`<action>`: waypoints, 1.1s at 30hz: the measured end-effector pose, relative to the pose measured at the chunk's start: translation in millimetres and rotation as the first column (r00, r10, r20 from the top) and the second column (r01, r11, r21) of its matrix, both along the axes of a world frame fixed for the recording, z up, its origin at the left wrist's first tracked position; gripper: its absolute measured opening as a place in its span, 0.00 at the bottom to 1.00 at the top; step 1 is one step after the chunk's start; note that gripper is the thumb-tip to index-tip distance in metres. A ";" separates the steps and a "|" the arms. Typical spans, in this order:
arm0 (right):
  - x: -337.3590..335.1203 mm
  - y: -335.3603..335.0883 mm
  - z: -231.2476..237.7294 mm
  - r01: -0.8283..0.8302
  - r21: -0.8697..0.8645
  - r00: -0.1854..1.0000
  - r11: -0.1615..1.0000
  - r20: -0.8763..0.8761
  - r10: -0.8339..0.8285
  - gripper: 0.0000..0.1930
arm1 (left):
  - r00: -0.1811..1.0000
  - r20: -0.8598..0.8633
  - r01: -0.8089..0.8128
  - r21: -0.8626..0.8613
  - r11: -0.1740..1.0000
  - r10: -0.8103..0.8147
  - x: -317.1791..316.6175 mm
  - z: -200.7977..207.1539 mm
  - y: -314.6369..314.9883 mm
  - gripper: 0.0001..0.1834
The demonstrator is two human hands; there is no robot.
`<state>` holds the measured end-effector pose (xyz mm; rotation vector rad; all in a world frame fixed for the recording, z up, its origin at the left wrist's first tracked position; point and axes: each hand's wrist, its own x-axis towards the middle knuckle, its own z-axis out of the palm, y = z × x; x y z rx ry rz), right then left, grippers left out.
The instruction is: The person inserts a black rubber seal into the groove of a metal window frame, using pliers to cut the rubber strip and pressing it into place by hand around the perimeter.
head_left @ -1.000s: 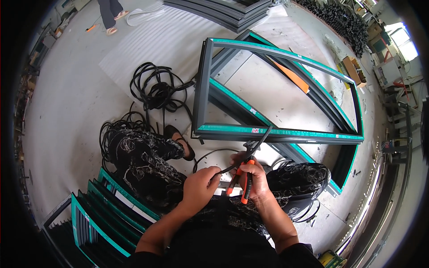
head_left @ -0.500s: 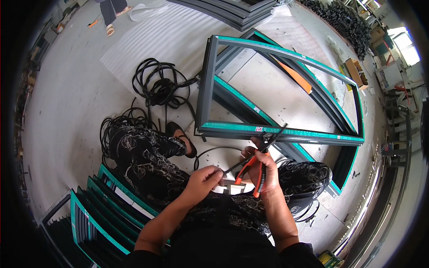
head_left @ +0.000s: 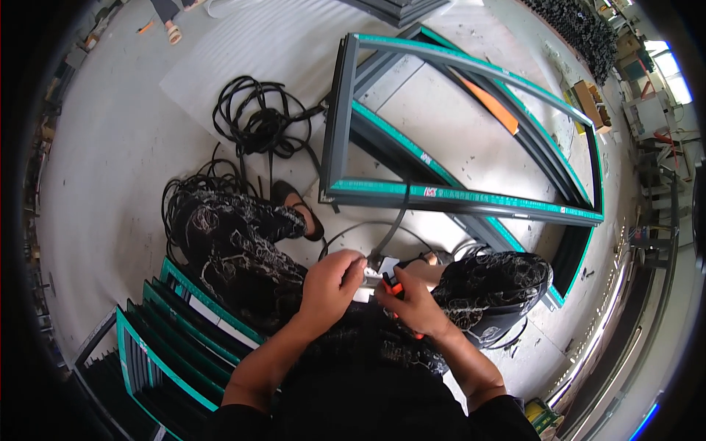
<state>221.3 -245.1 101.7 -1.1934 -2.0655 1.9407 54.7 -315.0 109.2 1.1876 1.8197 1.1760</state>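
I sit low with patterned trousers on both knees. My left hand (head_left: pixel 332 281) pinches the end of a black rubber strip (head_left: pixel 395 220) that rises to the near bar of a dark window frame with teal edging (head_left: pixel 471 200). My right hand (head_left: pixel 412 303) grips orange-handled pliers (head_left: pixel 395 285), whose jaws meet the strip end between both hands. A small white piece sits at my left fingertips.
Coils of black rubber cord (head_left: pixel 259 121) lie on the concrete floor to the left of the frame. More teal-edged frames (head_left: pixel 162 331) are stacked at my lower left. An orange strip (head_left: pixel 494 106) lies inside the big frame. A person's foot (head_left: pixel 173 33) shows at the top.
Both hands have drawn in toward my lap. The pliers, earlier held up near the frame's bar, now sit low between my hands at the strip end.
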 end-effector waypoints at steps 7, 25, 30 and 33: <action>-0.5 3.3 6.6 -0.049 0.185 0.995 0.982 0.090 0.033 0.18 | 0.990 -0.141 0.012 0.037 0.999 -0.006 1.1 2.0 3.5 0.04; -7.0 3.1 17.7 -0.114 0.390 0.991 0.914 0.115 0.074 0.14 | 0.977 -0.204 0.075 0.040 0.996 -0.065 -6.7 6.3 -3.5 0.05; -8.7 5.0 18.5 -0.145 0.416 0.985 0.898 0.150 0.089 0.12 | 0.958 -0.281 0.075 0.061 0.995 -0.055 -6.4 6.4 -2.1 0.05; -7.6 4.4 16.4 -0.175 0.452 0.978 0.874 0.182 0.102 0.11 | 0.942 -0.330 0.090 0.055 0.994 -0.067 -6.2 7.8 -1.5 0.05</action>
